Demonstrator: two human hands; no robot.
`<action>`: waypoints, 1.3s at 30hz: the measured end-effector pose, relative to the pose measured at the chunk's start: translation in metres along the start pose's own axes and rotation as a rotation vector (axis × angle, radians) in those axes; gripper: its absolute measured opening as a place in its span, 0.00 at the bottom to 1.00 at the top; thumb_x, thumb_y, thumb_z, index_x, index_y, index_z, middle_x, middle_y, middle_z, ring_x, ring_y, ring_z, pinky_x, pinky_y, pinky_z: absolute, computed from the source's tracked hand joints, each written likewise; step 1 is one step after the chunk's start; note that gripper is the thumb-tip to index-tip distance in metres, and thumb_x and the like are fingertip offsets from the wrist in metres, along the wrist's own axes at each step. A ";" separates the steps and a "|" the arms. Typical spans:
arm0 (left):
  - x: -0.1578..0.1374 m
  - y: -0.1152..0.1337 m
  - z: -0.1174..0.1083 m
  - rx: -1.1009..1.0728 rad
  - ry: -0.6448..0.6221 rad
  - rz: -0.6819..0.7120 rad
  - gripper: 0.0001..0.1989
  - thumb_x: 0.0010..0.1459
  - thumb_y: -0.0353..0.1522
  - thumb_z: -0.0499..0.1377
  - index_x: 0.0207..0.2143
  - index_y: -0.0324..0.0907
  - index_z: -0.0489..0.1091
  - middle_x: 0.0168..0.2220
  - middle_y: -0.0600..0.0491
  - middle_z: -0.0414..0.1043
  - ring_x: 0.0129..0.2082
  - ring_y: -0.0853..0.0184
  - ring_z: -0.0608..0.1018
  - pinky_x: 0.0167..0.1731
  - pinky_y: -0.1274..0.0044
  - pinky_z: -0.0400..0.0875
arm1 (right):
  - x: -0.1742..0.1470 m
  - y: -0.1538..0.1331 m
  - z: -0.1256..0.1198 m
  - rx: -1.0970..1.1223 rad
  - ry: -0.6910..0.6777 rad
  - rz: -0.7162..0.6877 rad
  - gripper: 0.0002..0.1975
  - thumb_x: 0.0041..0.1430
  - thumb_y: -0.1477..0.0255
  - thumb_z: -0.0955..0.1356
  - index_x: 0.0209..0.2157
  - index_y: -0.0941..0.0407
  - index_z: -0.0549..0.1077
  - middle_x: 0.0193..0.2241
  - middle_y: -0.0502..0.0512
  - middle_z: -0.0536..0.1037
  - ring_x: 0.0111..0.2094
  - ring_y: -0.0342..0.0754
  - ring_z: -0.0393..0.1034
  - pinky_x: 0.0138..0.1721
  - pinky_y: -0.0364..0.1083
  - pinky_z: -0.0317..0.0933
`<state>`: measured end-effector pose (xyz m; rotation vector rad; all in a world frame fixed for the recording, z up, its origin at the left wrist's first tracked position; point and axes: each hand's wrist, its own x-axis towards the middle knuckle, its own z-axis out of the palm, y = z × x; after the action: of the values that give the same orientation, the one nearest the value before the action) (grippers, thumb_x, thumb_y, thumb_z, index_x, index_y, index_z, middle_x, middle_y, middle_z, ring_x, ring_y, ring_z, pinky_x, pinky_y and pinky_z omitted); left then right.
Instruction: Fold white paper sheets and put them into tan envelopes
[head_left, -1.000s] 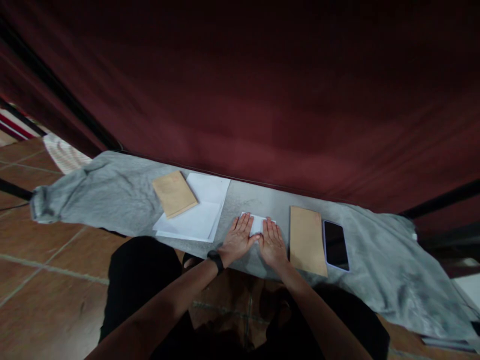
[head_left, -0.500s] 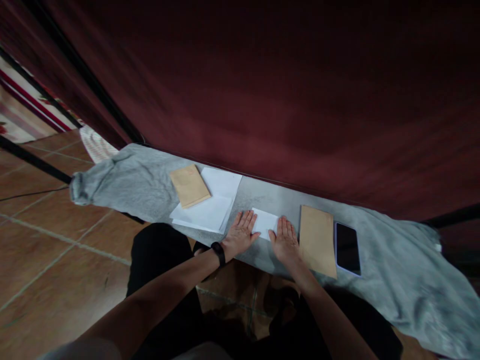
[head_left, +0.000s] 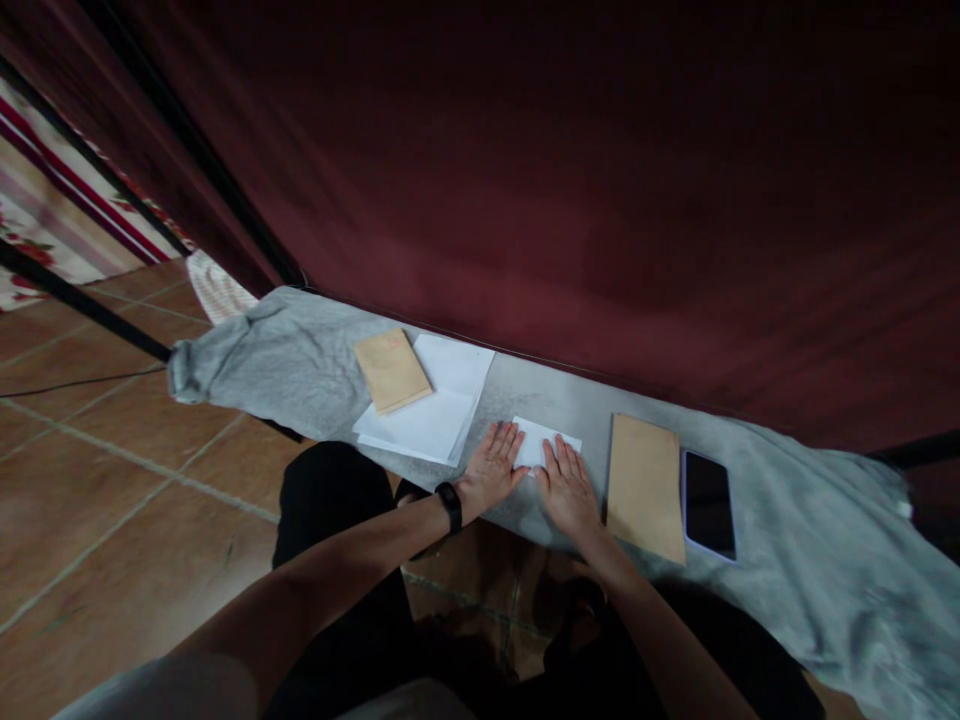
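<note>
A small folded piece of white paper [head_left: 531,440] lies flat on the grey cloth. Its left end is under the fingers of my left hand [head_left: 493,467], which rests flat with a dark band at the wrist. My right hand [head_left: 568,490] presses on the paper's right part, fingers stretched out. Parts of the paper are hidden beneath both hands. To the left are larger white sheets [head_left: 439,425] with a brown envelope [head_left: 393,370] partly on top. Just right of my right hand lies a bigger brown envelope [head_left: 645,488].
A phone [head_left: 709,503] in a pale case lies beside the bigger envelope. The grey cloth [head_left: 300,350] covers a narrow bench along a dark red curtain [head_left: 480,200]. Black bars [head_left: 82,305] stand at the left, above a tiled floor [head_left: 135,500].
My right hand has slid inward over the paper, closer to my left hand, and a corner now shows beyond its fingers. The whole view has shifted slightly.
</note>
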<state>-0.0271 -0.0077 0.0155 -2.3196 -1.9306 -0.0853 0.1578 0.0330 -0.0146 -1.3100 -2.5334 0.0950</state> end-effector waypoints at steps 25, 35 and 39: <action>-0.049 -0.190 -0.036 0.001 0.167 -0.619 0.13 0.65 0.28 0.50 0.49 0.39 0.70 0.44 0.46 0.71 0.44 0.59 0.73 0.44 0.69 0.69 | 0.002 0.006 0.013 -0.016 0.091 0.034 0.29 0.71 0.62 0.57 0.67 0.63 0.61 0.68 0.68 0.57 0.68 0.59 0.55 0.67 0.60 0.48; -0.054 -0.129 -0.066 0.098 0.111 -0.183 0.13 0.65 0.25 0.50 0.46 0.41 0.71 0.40 0.47 0.73 0.44 0.57 0.74 0.46 0.66 0.69 | 0.008 0.000 -0.004 0.101 0.031 0.067 0.27 0.70 0.64 0.59 0.64 0.64 0.64 0.68 0.67 0.59 0.68 0.59 0.53 0.68 0.60 0.48; -0.047 -0.062 -0.071 0.024 0.129 0.027 0.14 0.65 0.23 0.50 0.48 0.42 0.70 0.43 0.48 0.74 0.44 0.59 0.75 0.46 0.69 0.71 | 0.016 -0.009 -0.020 0.419 -0.003 0.050 0.26 0.71 0.61 0.57 0.62 0.58 0.69 0.65 0.62 0.65 0.67 0.55 0.57 0.67 0.57 0.52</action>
<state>-0.0944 -0.0515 0.0839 -2.2645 -1.8282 -0.2025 0.1478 0.0391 0.0101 -1.1980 -2.3108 0.6021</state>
